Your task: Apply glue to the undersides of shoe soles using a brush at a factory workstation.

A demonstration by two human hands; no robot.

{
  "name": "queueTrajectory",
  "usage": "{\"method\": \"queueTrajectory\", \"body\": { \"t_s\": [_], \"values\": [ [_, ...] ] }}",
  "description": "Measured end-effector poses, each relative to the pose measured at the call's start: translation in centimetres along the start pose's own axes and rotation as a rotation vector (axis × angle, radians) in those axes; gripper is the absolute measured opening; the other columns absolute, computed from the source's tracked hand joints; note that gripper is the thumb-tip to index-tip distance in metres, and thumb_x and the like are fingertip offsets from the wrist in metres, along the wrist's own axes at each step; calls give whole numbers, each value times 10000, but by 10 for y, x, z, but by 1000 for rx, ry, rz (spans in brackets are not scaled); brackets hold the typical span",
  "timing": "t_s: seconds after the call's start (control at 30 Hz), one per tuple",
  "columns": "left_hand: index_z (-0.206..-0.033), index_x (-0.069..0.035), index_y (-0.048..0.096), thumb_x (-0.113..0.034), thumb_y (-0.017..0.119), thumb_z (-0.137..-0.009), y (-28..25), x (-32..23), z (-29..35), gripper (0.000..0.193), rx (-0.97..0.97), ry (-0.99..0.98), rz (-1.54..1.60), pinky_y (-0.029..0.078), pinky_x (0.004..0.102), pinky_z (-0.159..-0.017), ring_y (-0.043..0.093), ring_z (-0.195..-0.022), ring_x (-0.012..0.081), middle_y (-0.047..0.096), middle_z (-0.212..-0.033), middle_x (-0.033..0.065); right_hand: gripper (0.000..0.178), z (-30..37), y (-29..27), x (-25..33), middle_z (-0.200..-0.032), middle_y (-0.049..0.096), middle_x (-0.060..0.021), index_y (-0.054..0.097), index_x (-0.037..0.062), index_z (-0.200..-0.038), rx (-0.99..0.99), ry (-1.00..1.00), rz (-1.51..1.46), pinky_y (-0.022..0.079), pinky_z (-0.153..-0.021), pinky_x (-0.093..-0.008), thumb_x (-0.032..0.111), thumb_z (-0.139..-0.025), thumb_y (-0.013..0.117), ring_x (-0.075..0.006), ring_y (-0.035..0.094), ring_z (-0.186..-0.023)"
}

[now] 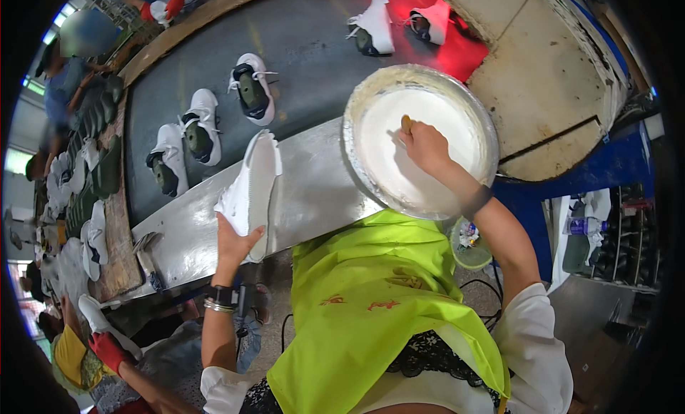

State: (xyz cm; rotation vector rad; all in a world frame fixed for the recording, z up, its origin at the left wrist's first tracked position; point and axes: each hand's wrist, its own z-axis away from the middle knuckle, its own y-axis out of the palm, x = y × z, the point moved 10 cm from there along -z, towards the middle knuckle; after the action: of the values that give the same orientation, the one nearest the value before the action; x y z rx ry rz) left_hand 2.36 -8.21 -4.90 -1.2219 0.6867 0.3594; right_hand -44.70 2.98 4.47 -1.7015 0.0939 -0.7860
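Note:
My left hand [238, 244] grips a white shoe upper [251, 189] near one end, holding it up on its side over the metal ledge [314, 193]. Its pale underside faces right. Over a large round metal basin [354, 154] of white liquid [399, 164], my right hand [427, 149] is closed round a wooden-handled tool [406, 121]. Only the handle's tip shows clearly; the working end is hidden by my hand.
Several white shoes with dark insoles [251, 93] lie on the dark conveyor belt [307, 72]. Red light falls at its far right end. A brush [148, 261] rests on the ledge's left end. A co-worker's red-gloved hand [109, 350] is at lower left; a small bin [472, 250] stands below the basin.

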Motion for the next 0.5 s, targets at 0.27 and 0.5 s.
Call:
{"method": "queueTrajectory", "body": {
  "t_s": [0.27, 0.5],
  "values": [
    [-1343, 93, 384, -183, 807, -699, 16, -68, 39, 818, 169, -232, 777, 446, 358, -965, 573, -1095, 256, 563, -1223, 188, 208, 10, -59, 6, -787, 687, -90, 674, -22, -962, -69, -42, -773, 509, -667, -287, 170, -913, 613, -129, 641, -730],
    [-1317, 18, 458, -186, 696, -836, 73, -104, 93, 575, 299, -226, 1233, 460, 336, -926, 580, -1075, 210, 587, -1191, 115, 204, 9, -39, 45, -889, 691, -80, 662, -8, -1039, -146, -117, -856, 514, -700, -269, 152, -927, 604, -128, 630, -775]
  ]
}}
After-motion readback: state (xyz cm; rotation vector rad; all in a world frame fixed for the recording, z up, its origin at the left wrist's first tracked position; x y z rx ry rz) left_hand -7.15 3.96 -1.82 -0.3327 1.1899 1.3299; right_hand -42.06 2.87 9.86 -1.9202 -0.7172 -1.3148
